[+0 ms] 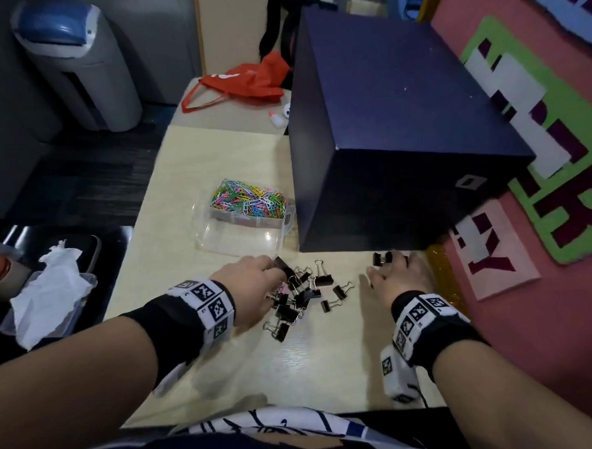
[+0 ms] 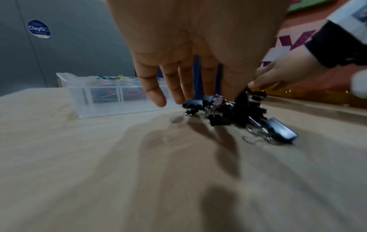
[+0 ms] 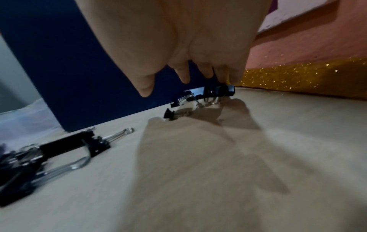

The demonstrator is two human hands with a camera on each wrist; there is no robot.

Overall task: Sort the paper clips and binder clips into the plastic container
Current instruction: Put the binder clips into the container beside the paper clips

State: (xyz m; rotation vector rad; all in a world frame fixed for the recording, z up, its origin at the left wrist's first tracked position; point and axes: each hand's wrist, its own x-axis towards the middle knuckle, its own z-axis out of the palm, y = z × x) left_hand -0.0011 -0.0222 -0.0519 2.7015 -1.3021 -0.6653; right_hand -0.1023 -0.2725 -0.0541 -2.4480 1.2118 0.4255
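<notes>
Nearest of all, the two banded wrists reach out over the pale surface (image 1: 191,160), where black binder clips (image 1: 299,296) lie tangled in a loose heap between the hands. On the left of that heap the left hand (image 1: 253,286) has its fingers spread and pointing down into the clips, one clip apparently nipped at thumb and forefinger, though the blur leaves that unsure. Further right, the right hand (image 1: 402,276) pinches a small cluster of clips (image 3: 218,91) at its fingertips, lifted just off the surface beside the dark blue box (image 1: 401,120). Beyond the heap stands the plastic container (image 1: 244,226), its far compartments full of coloured paper clips (image 1: 248,200), its near compartment bare. My worry: the wire handles are interlocked, so a lift may drag neighbours along and shed them short of the container, or into the paper clips' side; the right hand's shallow fingertip hold could let its cluster slip
</notes>
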